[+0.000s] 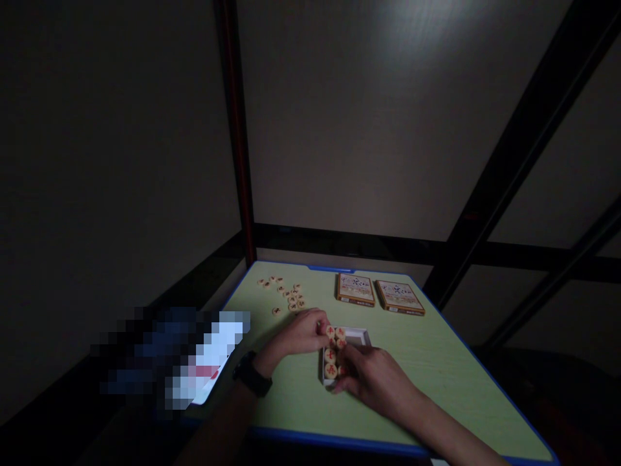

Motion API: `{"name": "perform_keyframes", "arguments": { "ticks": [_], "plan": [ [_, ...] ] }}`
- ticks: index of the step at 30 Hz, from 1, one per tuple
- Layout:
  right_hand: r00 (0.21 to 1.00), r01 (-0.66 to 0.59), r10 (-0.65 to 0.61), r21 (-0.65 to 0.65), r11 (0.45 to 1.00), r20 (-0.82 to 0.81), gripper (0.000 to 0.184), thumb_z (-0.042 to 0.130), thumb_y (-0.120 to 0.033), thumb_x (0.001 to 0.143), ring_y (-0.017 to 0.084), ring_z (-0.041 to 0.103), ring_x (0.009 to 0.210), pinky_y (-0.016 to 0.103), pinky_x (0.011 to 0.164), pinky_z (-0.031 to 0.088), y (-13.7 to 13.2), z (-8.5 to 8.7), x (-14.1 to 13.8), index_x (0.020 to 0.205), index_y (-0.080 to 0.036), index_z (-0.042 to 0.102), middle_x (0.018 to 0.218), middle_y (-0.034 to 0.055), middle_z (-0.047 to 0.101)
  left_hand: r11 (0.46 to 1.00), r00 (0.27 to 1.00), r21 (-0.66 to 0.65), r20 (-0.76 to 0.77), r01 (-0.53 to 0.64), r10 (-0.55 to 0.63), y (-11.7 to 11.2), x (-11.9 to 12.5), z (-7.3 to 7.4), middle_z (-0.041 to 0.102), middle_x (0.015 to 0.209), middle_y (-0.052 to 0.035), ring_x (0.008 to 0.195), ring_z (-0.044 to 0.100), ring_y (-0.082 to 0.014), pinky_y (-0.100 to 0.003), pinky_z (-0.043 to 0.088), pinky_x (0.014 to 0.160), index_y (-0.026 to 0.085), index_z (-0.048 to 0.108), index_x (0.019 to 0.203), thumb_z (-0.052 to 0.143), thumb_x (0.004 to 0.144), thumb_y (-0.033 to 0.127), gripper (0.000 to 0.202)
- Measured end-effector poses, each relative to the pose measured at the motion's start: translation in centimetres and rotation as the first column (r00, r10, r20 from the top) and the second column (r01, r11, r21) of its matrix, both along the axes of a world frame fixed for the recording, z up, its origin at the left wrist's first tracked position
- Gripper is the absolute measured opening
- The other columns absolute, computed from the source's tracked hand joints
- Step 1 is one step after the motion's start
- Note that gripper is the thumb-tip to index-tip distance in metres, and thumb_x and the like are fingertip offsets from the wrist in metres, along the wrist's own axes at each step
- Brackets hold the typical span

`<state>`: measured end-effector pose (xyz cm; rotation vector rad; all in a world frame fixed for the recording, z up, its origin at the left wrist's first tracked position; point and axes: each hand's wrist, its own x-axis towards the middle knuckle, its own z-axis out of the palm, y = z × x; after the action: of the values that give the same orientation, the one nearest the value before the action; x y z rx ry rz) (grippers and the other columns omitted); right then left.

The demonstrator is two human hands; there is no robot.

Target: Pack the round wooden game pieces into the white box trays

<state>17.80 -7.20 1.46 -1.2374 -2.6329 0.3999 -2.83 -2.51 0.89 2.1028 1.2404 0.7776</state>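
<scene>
A shallow white box (361, 335) lies on the table in front of me, with round wooden Chinese chess pieces (330, 371) in two columns along its left side. Red characters face up on them. My left hand (308, 331) wears a dark wristwatch (253, 375). Its fingers are bent together at the box's far left corner, against the pieces; what they pinch is hidden. From the right, my right hand (376, 377) reaches over the box. Its bent fingers press on the right column of pieces, and its thumb is by the near edge, partly hiding that column.
Loose Chinese chess pieces (293, 299) are scattered at the table's far left. Two flat printed boxes (356, 289) (400, 297) lie at the far right. A lit, blurred-out screen (213, 362) is at the left edge. The green table (436, 401) has a blue rim.
</scene>
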Motion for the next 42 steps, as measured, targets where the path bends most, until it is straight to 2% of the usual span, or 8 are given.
{"name": "perform_keyframes", "arguments": {
  "ticks": [12, 15, 17, 20, 23, 30, 33, 42],
  "plan": [
    [0.998, -0.063, 0.062, 0.029, 0.998, 0.024, 0.047, 0.075, -0.041, 0.083, 0.026, 0.068, 0.095, 0.03, 0.076, 0.047, -0.1, 0.5, 0.3, 0.122, -0.019, 0.06, 0.109, 0.0115, 0.072, 1.0, 0.999, -0.004, -0.016, -0.031, 0.031, 0.1, 0.0, 0.0, 0.054, 0.07, 0.004, 0.067, 0.049, -0.0117, -0.022, 0.036, 0.061, 0.018, 0.054, 0.067, 0.064, 0.067, 0.009, 0.014],
    [0.997, -0.064, 0.067, 0.094, 0.993, -0.025, 0.037, 0.072, -0.046, 0.084, 0.025, 0.069, 0.087, 0.029, 0.071, 0.045, 0.4, 0.9, 0.9, 0.109, -0.02, 0.063, 0.098, 0.0088, 0.074, 0.987, 0.986, 0.036, -0.051, -0.158, 0.16, 0.5, -0.5, 0.4, 0.059, 0.075, 0.0022, 0.073, 0.055, -0.0142, -0.024, 0.041, 0.068, 0.019, 0.054, 0.071, 0.062, 0.065, 0.007, 0.016],
    [0.996, 0.006, 0.006, 0.127, 0.992, -0.092, 0.028, 0.067, -0.046, 0.088, 0.022, 0.068, 0.077, 0.027, 0.066, 0.042, 1.5, 1.5, 1.5, 0.098, -0.02, 0.063, 0.087, 0.0057, 0.074, 0.938, 0.929, 0.099, -0.135, -0.332, 0.344, 0.8, -1.3, 0.9, 0.062, 0.081, -0.0002, 0.08, 0.059, -0.0171, -0.027, 0.044, 0.074, 0.02, 0.055, 0.076, 0.06, 0.067, 0.006, 0.017],
    [0.978, 0.159, -0.134, 0.149, 0.976, -0.162, 0.026, 0.055, -0.044, 0.095, 0.02, 0.066, 0.066, 0.026, 0.061, 0.038, 4.4, 2.3, 2.3, 0.1, -0.02, 0.062, 0.077, 0.0047, 0.073, 0.797, 0.724, 0.214, -0.336, -0.565, 0.603, 0.9, -2.7, 1.5, 0.063, 0.101, -0.0075, 0.093, 0.063, -0.0242, -0.033, 0.047, 0.081, 0.021, 0.059, 0.093, 0.06, 0.075, 0.018, 0.018],
    [0.965, 0.263, -0.255, 0.177, 0.948, -0.067, 0.029, 0.049, -0.041, 0.097, 0.023, 0.066, 0.069, 0.028, 0.059, 0.034, 7.8, 2.3, 3.0, 0.103, -0.018, 0.065, 0.077, 0.0086, 0.074, 0.744, 0.595, 0.178, -0.494, -0.644, 0.633, 0.7, -3.8, 1.6, 0.059, 0.118, -0.0137, 0.104, 0.064, -0.0321, -0.039, 0.048, 0.084, 0.021, 0.058, 0.109, 0.063, 0.078, 0.038, 0.036],
    [0.959, 0.268, -0.261, 0.047, 0.962, -0.113, 0.052, 0.035, -0.051, 0.1, 0.025, 0.069, 0.081, 0.031, 0.068, 0.043, 10.8, -1.4, 3.6, 0.105, -0.014, 0.07, 0.089, 0.0125, 0.076, 0.83, 0.734, -0.052, -0.498, -0.556, 0.461, 0.5, -4.8, 1.1, 0.056, 0.121, -0.0115, 0.107, 0.063, -0.0326, -0.039, 0.047, 0.088, 0.024, 0.055, 0.111, 0.067, 0.069, 0.069, 0.062],
    [0.948, 0.262, -0.256, 0.008, 0.965, -0.188, 0.054, 0.034, -0.053, 0.099, 0.026, 0.069, 0.082, 0.032, 0.072, 0.045, 10.9, -2.4, 3.6, 0.104, -0.014, 0.07, 0.089, 0.0122, 0.076, 0.85, 0.756, -0.061, -0.493, -0.524, 0.431, 0.5, -4.8, 0.9, 0.053, 0.124, -0.0117, 0.107, 0.063, -0.032, -0.037, 0.047, 0.086, 0.023, 0.052, 0.114, 0.077, 0.063, 0.059, 0.067],
    [0.936, 0.238, -0.189, 0.141, 0.961, -0.296, 0.033, 0.046, -0.039, 0.096, 0.023, 0.068, 0.082, 0.031, 0.075, 0.047, 11.7, -1.4, 2.4, 0.096, -0.017, 0.07, 0.091, 0.0102, 0.075, 0.825, 0.704, 0.086, -0.476, -0.559, 0.527, 1.4, -4.5, -0.4, 0.058, 0.119, -0.0126, 0.113, 0.059, -0.0258, -0.03, 0.044, 0.092, 0.017, 0.051, 0.117, 0.071, 0.082, 0.037, 0.045]
  ]
}}
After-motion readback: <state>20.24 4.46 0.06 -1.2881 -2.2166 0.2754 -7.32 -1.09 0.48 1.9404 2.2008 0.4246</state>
